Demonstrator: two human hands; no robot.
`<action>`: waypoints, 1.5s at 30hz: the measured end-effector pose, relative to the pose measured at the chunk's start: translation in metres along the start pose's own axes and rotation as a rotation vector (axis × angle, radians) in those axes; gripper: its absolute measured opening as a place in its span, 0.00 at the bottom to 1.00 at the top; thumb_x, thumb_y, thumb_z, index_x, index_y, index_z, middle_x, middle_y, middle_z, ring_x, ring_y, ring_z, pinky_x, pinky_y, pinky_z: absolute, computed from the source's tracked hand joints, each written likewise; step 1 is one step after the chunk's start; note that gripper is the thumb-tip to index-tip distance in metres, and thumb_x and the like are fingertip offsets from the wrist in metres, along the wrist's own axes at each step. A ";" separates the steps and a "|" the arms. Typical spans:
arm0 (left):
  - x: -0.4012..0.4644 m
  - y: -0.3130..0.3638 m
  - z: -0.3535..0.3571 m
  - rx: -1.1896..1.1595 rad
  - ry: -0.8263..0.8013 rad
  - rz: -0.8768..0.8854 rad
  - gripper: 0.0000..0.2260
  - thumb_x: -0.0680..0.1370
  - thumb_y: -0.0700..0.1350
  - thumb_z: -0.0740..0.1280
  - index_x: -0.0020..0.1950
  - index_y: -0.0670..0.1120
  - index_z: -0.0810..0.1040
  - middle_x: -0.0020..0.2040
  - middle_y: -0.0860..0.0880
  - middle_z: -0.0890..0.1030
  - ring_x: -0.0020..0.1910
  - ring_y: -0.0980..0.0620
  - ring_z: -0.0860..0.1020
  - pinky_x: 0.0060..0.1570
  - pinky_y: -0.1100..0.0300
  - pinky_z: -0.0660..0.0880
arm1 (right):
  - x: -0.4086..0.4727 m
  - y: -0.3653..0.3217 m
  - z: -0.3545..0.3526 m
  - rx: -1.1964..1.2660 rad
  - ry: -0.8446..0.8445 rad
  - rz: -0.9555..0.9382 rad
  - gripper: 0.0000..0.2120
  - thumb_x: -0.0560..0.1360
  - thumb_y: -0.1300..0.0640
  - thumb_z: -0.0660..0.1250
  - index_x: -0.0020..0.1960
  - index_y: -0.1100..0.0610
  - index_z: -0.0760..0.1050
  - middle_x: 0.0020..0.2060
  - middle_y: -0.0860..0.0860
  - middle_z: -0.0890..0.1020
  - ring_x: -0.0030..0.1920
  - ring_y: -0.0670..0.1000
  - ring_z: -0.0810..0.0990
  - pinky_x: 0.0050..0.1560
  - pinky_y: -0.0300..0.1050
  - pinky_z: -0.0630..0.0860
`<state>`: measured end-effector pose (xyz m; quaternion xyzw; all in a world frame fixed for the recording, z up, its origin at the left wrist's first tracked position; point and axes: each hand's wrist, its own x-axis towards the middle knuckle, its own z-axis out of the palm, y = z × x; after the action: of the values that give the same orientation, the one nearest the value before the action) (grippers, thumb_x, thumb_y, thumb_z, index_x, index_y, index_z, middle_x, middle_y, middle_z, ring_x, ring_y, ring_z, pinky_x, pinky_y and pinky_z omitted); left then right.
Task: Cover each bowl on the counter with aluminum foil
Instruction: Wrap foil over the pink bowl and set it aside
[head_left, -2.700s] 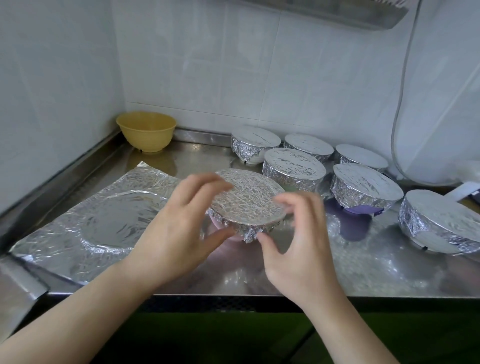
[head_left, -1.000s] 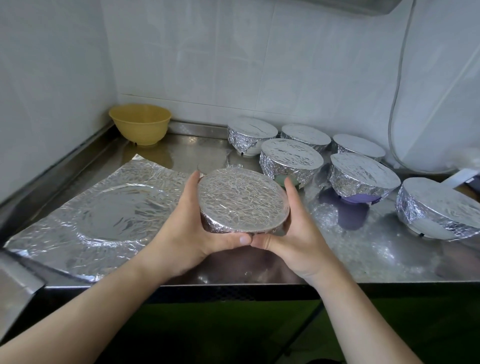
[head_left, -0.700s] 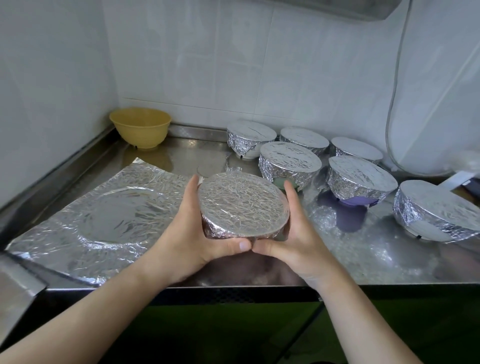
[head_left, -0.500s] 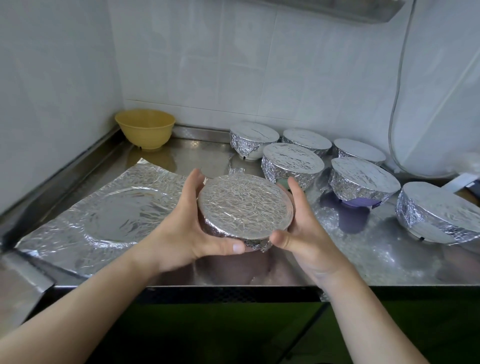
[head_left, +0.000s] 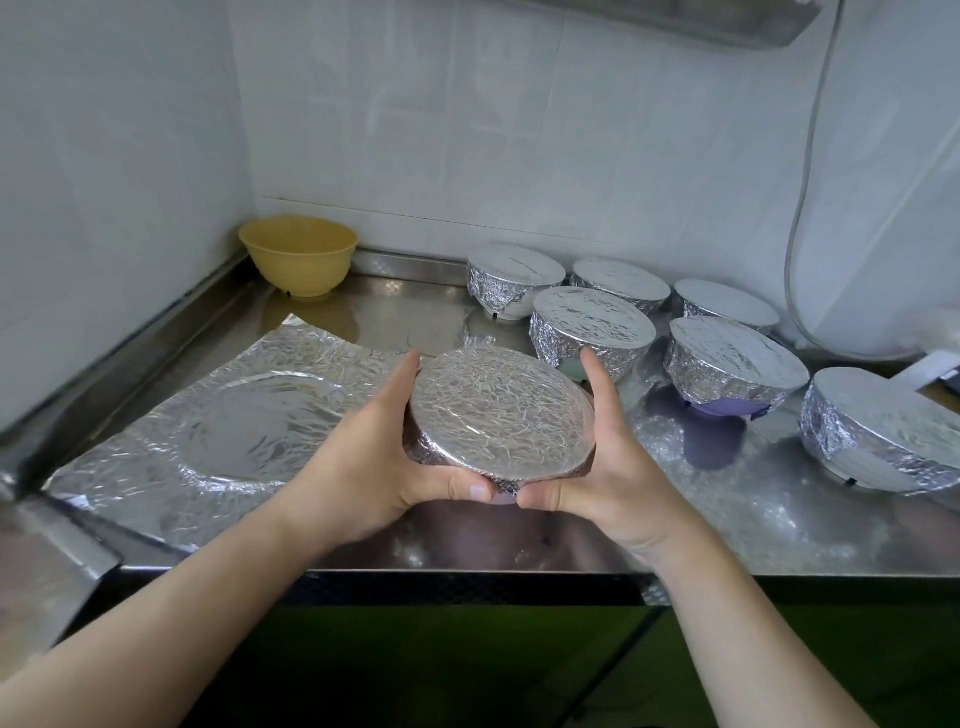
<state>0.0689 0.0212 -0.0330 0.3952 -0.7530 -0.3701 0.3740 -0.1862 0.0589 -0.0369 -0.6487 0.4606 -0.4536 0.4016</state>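
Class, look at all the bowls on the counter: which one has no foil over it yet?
The yellow bowl in the back left corner. Its rim is open and bare, while every other bowl, including the one held in both hands, wears foil.

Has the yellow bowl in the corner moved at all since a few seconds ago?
No. The yellow bowl sits in the same back corner, against the steel ledge below the wall tiles, uncovered as before. Its small shifts in the picture match the head camera's own motion.
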 end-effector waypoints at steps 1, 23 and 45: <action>-0.001 -0.001 0.000 0.017 0.008 -0.007 0.62 0.57 0.70 0.84 0.83 0.56 0.56 0.72 0.63 0.76 0.73 0.61 0.73 0.75 0.50 0.69 | 0.000 0.000 0.001 -0.019 0.005 -0.011 0.76 0.54 0.44 0.90 0.84 0.36 0.40 0.77 0.42 0.71 0.76 0.38 0.69 0.80 0.48 0.63; -0.004 0.015 -0.017 0.136 -0.058 0.031 0.30 0.60 0.63 0.83 0.60 0.64 0.79 0.56 0.70 0.81 0.57 0.67 0.79 0.64 0.64 0.72 | -0.024 -0.020 -0.014 -0.190 0.019 0.015 0.73 0.52 0.28 0.85 0.83 0.33 0.41 0.81 0.37 0.61 0.78 0.32 0.60 0.83 0.53 0.56; 0.000 -0.001 -0.016 0.147 -0.031 -0.059 0.37 0.56 0.76 0.79 0.55 0.56 0.79 0.62 0.62 0.80 0.59 0.58 0.81 0.62 0.50 0.79 | -0.026 -0.009 -0.020 -0.194 0.171 0.033 0.74 0.48 0.25 0.83 0.84 0.35 0.46 0.69 0.29 0.69 0.72 0.33 0.69 0.76 0.46 0.65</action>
<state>0.0824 0.0168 -0.0266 0.4378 -0.7720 -0.3306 0.3211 -0.2079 0.0839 -0.0287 -0.6358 0.5454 -0.4540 0.3037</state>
